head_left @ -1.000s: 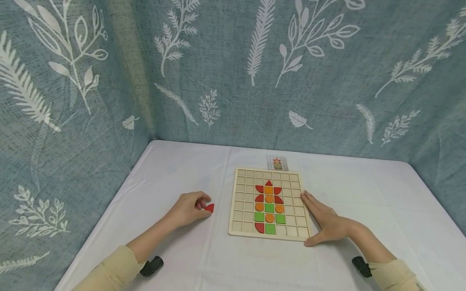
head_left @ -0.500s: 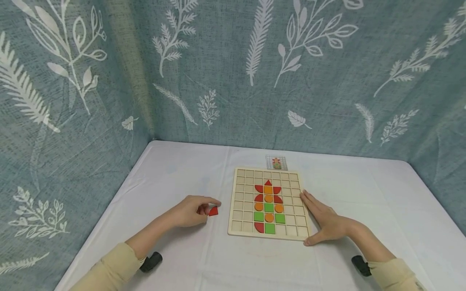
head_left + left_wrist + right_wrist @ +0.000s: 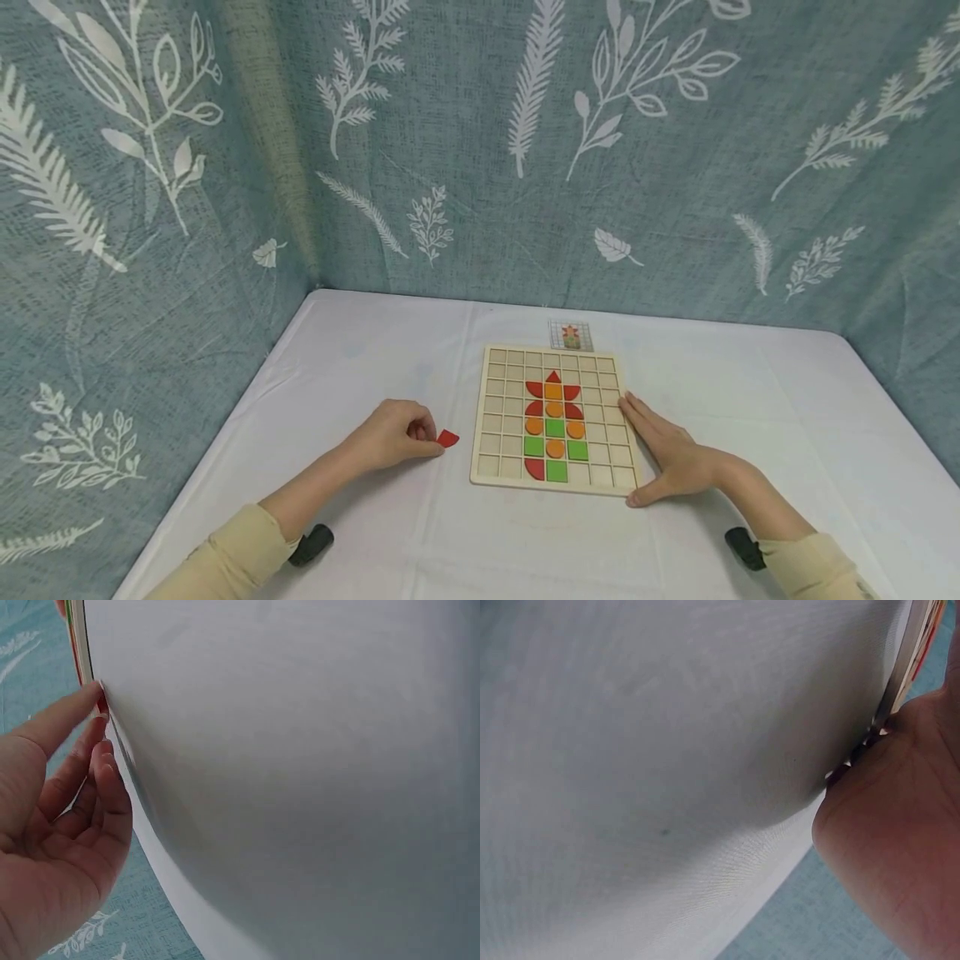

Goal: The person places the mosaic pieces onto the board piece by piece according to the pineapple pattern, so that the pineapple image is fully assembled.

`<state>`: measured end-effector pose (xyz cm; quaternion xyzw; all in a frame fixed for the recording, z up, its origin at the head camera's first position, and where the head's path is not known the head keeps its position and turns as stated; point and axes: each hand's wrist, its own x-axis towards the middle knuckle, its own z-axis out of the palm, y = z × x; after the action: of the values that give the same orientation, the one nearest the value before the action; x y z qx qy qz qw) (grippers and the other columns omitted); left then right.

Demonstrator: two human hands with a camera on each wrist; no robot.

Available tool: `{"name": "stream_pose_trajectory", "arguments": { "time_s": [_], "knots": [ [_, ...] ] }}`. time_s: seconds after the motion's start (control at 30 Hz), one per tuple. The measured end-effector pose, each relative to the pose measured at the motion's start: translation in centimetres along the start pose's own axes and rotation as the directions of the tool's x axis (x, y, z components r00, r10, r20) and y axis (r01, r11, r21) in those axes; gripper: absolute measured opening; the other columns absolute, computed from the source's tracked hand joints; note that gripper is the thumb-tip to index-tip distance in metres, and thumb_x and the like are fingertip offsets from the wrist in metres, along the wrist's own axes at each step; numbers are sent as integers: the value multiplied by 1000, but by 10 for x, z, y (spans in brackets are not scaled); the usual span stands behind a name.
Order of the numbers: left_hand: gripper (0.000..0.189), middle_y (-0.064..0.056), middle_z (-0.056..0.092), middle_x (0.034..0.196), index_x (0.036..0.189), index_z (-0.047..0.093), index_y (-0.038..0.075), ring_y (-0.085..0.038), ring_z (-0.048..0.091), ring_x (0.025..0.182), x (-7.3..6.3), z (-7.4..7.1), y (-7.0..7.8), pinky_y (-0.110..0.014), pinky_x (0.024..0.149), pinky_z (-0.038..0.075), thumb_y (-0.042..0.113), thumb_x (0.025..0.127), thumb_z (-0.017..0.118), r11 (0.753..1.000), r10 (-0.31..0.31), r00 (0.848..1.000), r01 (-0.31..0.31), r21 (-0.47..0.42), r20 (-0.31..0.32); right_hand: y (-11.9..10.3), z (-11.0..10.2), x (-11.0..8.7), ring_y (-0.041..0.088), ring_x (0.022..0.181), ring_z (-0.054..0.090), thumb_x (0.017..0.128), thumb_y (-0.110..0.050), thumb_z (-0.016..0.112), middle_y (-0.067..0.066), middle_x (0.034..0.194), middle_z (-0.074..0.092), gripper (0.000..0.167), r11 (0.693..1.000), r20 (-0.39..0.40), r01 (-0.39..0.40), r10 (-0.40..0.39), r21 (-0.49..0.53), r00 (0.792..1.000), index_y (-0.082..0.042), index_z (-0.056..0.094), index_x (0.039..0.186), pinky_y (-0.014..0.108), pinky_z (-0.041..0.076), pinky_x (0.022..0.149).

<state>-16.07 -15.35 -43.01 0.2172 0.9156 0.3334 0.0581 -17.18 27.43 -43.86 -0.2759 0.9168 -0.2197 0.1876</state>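
Left of the wooden grid board, my left hand pinches a red quarter-circle tile low over the white cloth. In the left wrist view, the thumb and fingertips meet at the tile's thin red edge. My right hand lies along the right edge of the wooden grid board, fingers extended and thumb spread by the near corner. On the board sit red quarter-circle tiles, orange round tiles and green square tiles. A red triangle tile tops the pattern.
Behind the board lies a small pattern card. The white-covered table runs back to a blue-green leaf-print curtain. A black wrist device shows at the left forearm, another at the right.
The red quarter-circle tile has moved slightly right toward the board and turned in the left fingers, whose grip has shifted. The right hand and board stay in place.
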Motion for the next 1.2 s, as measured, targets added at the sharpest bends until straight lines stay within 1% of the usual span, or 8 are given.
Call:
{"name": "stream_pose_trajectory", "arguments": {
  "time_s": [0.2, 0.33, 0.53, 0.67, 0.8, 1.0, 1.13, 1.2],
  "knots": [
    [25, 2, 58, 84, 99, 69, 5, -8, 52, 72, 3, 2, -4, -23, 66, 48, 13, 79, 81, 997, 67, 998, -66, -31, 16, -1, -1, -1, 45, 145, 1, 67, -61, 80, 24, 160, -6, 134, 1000, 2, -10, 10, 4, 1000, -1, -3, 154, 70, 15, 106],
    [19, 3, 61, 83, 95, 71, 5, -6, 54, 72, 4, 2, -6, -23, 67, 49, 11, 79, 80, 995, 88, 995, -86, -58, 35, -2, -1, -1, 45, 145, 1, 67, -61, 80, 24, 160, -6, 134, 1000, 3, -12, 12, 5, 1000, -1, -2, 154, 70, 15, 106],
    [19, 5, 64, 80, 91, 72, 6, -6, 59, 72, 6, 5, -1, -23, 67, 51, 12, 77, 83, 988, 98, 995, -99, -120, -15, -4, -3, -2, 46, 144, 2, 68, -56, 82, 26, 159, -4, 133, 1000, -4, 10, -10, -2, 1000, 1, -2, 154, 70, 16, 105],
    [21, 6, 67, 81, 92, 73, 8, -9, 62, 74, 10, 13, 13, -25, 66, 52, 17, 76, 84, 973, 23, 999, -29, -229, -27, -4, -3, -2, 46, 144, 2, 68, -55, 82, 26, 159, -4, 133, 1000, -3, 12, -12, -4, 1000, 1, -2, 154, 70, 16, 106],
    [22, 6, 69, 81, 93, 74, 10, -11, 64, 74, 17, 25, 33, -26, 65, 51, 20, 76, 84, 949, -34, 999, 31, -313, -5, -4, -2, -2, 46, 144, 2, 68, -55, 83, 26, 159, -4, 133, 1000, -4, 13, -13, -4, 1000, 1, -2, 154, 70, 16, 105],
    [21, 7, 67, 79, 92, 73, 10, -9, 63, 73, 34, 48, 60, -25, 66, 51, 21, 77, 84, 935, 17, 1000, -9, -354, 22, 0, -1, -2, 46, 144, 1, 68, -57, 82, 24, 159, -5, 133, 1000, 1, -3, 3, -6, 1000, -1, -3, 154, 70, 16, 105],
    [22, 7, 67, 77, 91, 72, 7, -6, 62, 68, 45, 64, 75, -23, 64, 51, 21, 77, 84, 938, 80, 996, -62, -342, 37, 0, -2, -2, 45, 145, 0, 69, -58, 81, 23, 160, -6, 133, 1000, 4, -6, 6, -4, 1000, -2, -3, 155, 71, 15, 105],
    [22, 7, 65, 74, 89, 72, 6, -4, 59, 65, 50, 72, 81, -22, 61, 50, 19, 77, 84, 945, 111, 993, -93, -313, 40, 0, -2, -2, 46, 144, 0, 69, -58, 81, 24, 159, -6, 133, 1000, 2, 2, -2, -4, 1000, -1, -3, 154, 71, 15, 105]
  ]
}}
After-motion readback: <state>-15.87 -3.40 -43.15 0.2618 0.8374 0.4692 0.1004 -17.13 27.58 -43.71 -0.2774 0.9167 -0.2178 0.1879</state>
